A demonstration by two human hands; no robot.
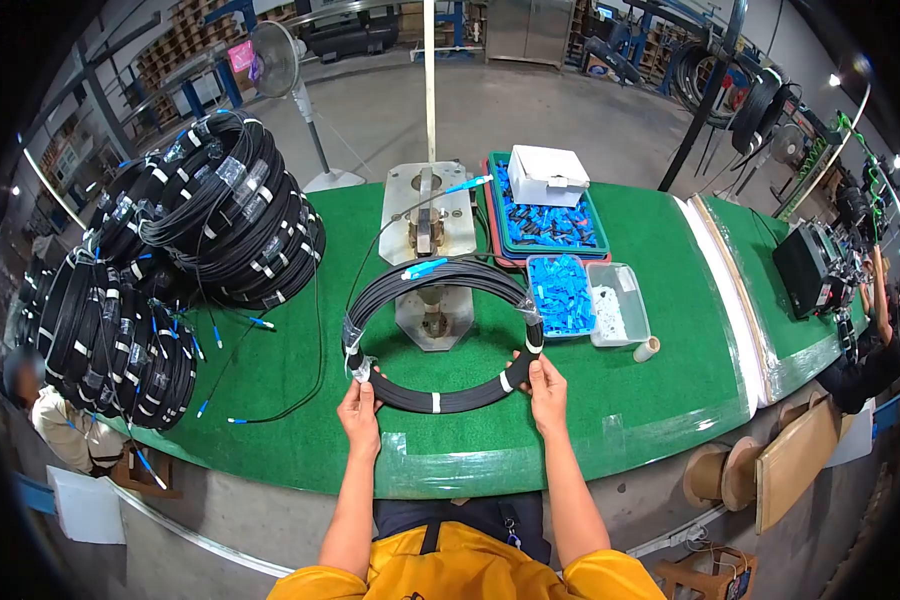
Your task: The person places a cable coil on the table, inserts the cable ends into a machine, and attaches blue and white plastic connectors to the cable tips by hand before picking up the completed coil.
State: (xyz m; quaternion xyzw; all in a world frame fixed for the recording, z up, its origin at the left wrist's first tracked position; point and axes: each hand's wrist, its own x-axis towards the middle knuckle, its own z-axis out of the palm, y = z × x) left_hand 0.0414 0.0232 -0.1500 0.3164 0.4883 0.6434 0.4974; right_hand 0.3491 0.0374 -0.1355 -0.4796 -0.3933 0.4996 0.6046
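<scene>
A coil of black fibre-optic cable point(440, 401), bound with white tape bands and clear plastic, is held up in front of me above the green table. My left hand point(361, 410) grips its left lower side, fingers partly behind the coil. On the right lower side, my right hand point(541, 392) grips it with the thumb in front. A blue connector point(425, 269) lies against the coil's top edge. Another cable end with a blue connector point(469, 185) extends up over the metal fixture point(430, 225), which shows behind and through the ring.
Stacked cable coils point(240, 220) fill the table's left side, loose ends trailing. Right of the fixture are a tray of blue parts point(599, 246) bearing a white box point(549, 176), a blue-filled tub point(562, 295), a clear tub point(627, 285) and a small roll point(647, 349). People work at both sides.
</scene>
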